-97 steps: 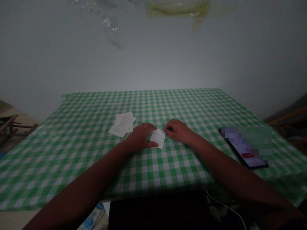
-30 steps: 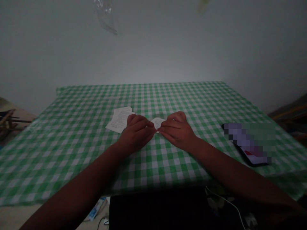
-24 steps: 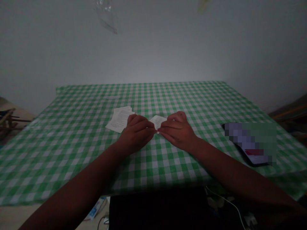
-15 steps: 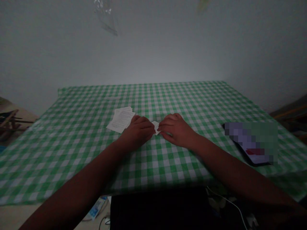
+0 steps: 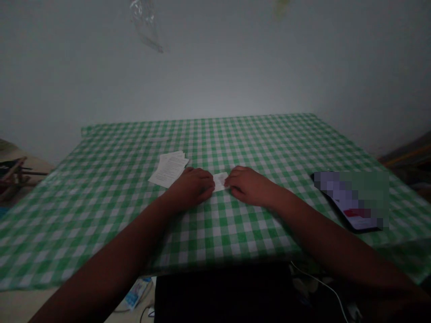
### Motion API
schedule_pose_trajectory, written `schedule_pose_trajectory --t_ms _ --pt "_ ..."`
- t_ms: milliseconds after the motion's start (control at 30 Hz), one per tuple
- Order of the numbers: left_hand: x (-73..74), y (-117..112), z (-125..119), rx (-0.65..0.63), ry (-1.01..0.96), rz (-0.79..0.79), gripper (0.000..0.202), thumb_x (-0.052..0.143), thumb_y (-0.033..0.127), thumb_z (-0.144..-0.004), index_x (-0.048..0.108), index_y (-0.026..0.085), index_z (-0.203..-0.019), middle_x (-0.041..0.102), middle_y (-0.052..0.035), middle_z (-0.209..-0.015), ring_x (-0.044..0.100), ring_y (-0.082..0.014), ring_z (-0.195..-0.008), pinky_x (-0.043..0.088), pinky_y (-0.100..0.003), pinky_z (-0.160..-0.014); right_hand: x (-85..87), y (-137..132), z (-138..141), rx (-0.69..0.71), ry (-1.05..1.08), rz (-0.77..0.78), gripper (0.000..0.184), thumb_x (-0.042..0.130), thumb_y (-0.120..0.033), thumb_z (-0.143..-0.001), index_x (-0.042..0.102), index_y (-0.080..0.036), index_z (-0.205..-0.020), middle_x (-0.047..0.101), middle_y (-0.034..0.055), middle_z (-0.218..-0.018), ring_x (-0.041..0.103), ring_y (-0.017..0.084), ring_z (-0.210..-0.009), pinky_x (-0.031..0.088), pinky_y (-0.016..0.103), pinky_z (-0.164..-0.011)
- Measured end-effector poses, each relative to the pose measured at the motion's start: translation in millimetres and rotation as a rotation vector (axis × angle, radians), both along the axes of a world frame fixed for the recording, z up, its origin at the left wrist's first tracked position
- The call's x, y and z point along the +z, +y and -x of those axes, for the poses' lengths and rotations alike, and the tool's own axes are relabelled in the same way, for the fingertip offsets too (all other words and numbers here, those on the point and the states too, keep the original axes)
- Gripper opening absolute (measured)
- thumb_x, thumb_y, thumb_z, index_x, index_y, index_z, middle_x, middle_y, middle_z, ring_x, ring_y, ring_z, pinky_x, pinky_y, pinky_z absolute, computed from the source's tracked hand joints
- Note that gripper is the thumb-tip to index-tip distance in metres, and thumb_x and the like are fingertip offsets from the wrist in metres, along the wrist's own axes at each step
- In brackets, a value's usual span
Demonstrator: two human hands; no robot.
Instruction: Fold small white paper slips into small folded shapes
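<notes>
A small white sheet of paper [image 5: 220,181] with faint marks lies between my hands on the checked tablecloth. My left hand [image 5: 192,189] is closed on its left end, fingers bent. At the right end, the fingertips of my right hand [image 5: 248,185] pinch the paper, and the thumb sits low. Fingers cover both ends of the sheet. Just beyond my left wrist rests a fanned stack of printed paper sheets [image 5: 168,170], partly covered by that hand.
A green and white checked tablecloth [image 5: 215,229] covers the table, which reaches a pale wall [image 5: 215,67]. On the right lies a phone [image 5: 353,206] with a blurred screen. A white cable [image 5: 323,283] hangs below the front edge.
The small paper looks flatter and wider between my hands, where earlier it showed a pointed, angled shape. Both hands have shifted slightly, with a bit more of the paper showing.
</notes>
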State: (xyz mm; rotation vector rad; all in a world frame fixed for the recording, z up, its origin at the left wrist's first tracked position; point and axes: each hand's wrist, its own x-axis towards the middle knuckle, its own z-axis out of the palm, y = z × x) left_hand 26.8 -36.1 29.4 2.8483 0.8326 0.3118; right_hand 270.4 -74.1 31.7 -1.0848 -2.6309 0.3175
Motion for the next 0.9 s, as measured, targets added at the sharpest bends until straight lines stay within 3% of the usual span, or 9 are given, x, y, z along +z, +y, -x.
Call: schedule_pose_trajectory --t_ms 133,233,433,533,633,800,900 --pt "-2.0 -1 -2 0.088 0.031 -0.052 0.021 0.054 0.038 -0.096 0.067 0.022 -0.099 0.068 -0.0040 -0.117 0.058 -0.0252 -0.112 0.035 -0.044 -0.094 5.0 -9 5 0.129 0.050 0.056 0.019 0.056 -0.016 -0.087 0.072 -0.019 -0.097 0.073 0.0060 -0.092 0.060 0.023 -0.095 0.043 0.040 -0.091" --pt "-4.0 -1 -4 0.103 0.039 -0.006 0.018 0.056 0.035 -0.096 0.066 0.022 -0.103 0.067 -0.0047 -0.121 0.057 -0.0255 -0.116 0.035 -0.044 -0.096 1.1 -9 7 0.194 0.132 0.094 0.021 0.055 -0.015 -0.087 0.071 -0.020 -0.100 0.073 0.0037 -0.093 0.061 0.019 -0.092 0.044 0.035 -0.088" --pt "-13.4 3 -2 -0.074 -0.016 0.191 0.027 0.047 0.016 -0.095 0.063 0.025 -0.115 0.063 -0.0028 -0.134 0.054 -0.0199 -0.128 0.027 -0.048 -0.112 -8.8 8 -2 -0.127 0.157 -0.043 0.015 0.056 -0.018 -0.089 0.070 -0.018 -0.094 0.071 0.0050 -0.090 0.061 0.020 -0.089 0.043 0.035 -0.086" --pt "-17.3 2 0 -0.146 -0.031 0.241 0.042 0.042 0.005 -0.089 0.060 0.027 -0.120 0.061 -0.0020 -0.137 0.051 -0.0172 -0.132 0.015 -0.053 -0.119 -12.2 15 -7 -0.173 0.082 -0.003 0.009 0.060 -0.019 -0.087 0.069 -0.018 -0.089 0.069 0.0042 -0.085 0.060 0.019 -0.085 0.043 0.032 -0.081" --pt "-16.4 -1 -1 -0.162 -0.032 0.241 0.047 0.043 0.000 -0.084 0.060 0.027 -0.119 0.061 -0.0019 -0.138 0.051 -0.0167 -0.133 0.012 -0.055 -0.120 -16.0 17 -6 -0.183 0.051 0.036 0.009 0.061 -0.021 -0.087 0.069 -0.019 -0.088 0.068 0.0037 -0.085 0.060 0.018 -0.084 0.042 0.030 -0.077" --pt "-11.2 -8 -7 -0.124 -0.024 0.235 0.022 0.052 0.020 -0.093 0.063 0.024 -0.111 0.061 -0.0050 -0.137 0.052 -0.0209 -0.131 0.016 -0.056 -0.118 -17.8 16 -2 -0.249 0.026 0.015 0.007 0.062 -0.022 -0.086 0.069 -0.019 -0.085 0.067 0.0036 -0.083 0.059 0.018 -0.081 0.040 0.029 -0.073" --pt "-12.7 -8 -9 -0.086 -0.010 0.218 0.032 0.056 0.028 -0.093 0.058 0.024 -0.125 0.057 -0.0079 -0.141 0.050 -0.0233 -0.133 0.019 -0.055 -0.118 -16.5 16 0 -0.278 0.010 0.002 0.007 0.063 -0.024 -0.085 0.068 -0.019 -0.083 0.066 0.0030 -0.079 0.058 0.017 -0.077 0.039 0.029 -0.070"
